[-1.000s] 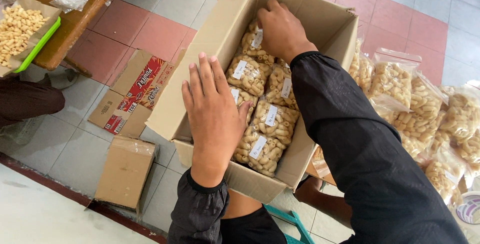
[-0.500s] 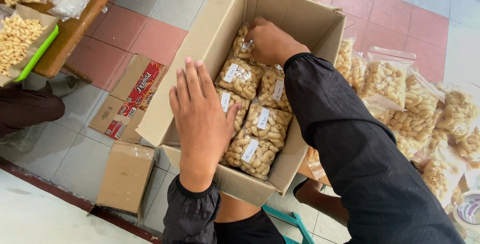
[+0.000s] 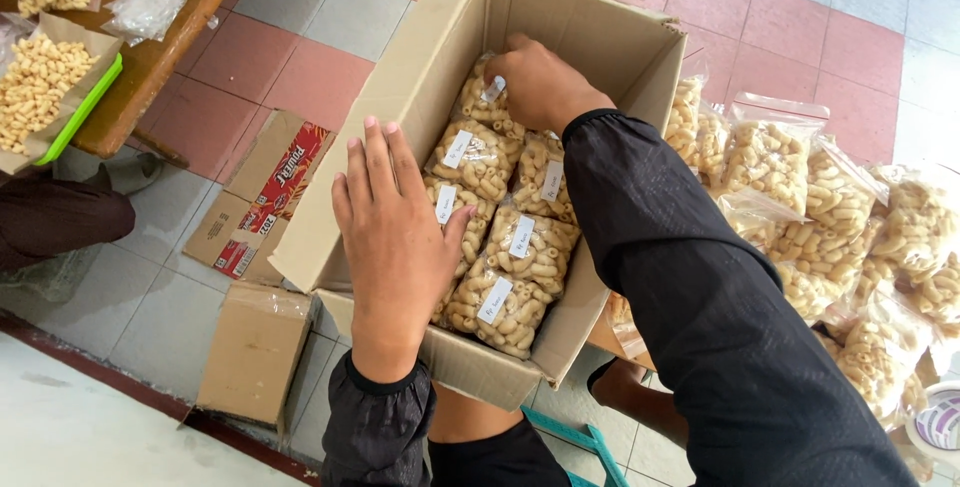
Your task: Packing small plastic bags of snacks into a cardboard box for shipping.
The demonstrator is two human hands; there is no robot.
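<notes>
I see my left hand (image 3: 400, 237) spread flat with fingers wide over the near-left rim of the open cardboard box (image 3: 600, 37), holding nothing. My right hand (image 3: 540, 82) reaches deep to the far end, its fingers closed around a clear snack bag (image 3: 487, 97) there. The box walls leave little free room: bags (image 3: 510, 277) with small white rectangular labels fill the floor of it. To the right, more crinkly clear bags (image 3: 800, 197) pile just beside the box. Flattened cartons (image 3: 260, 197) lie on the tiled floor (image 3: 300, 17) to the left, near a wooden worktop (image 3: 190, 7).
</notes>
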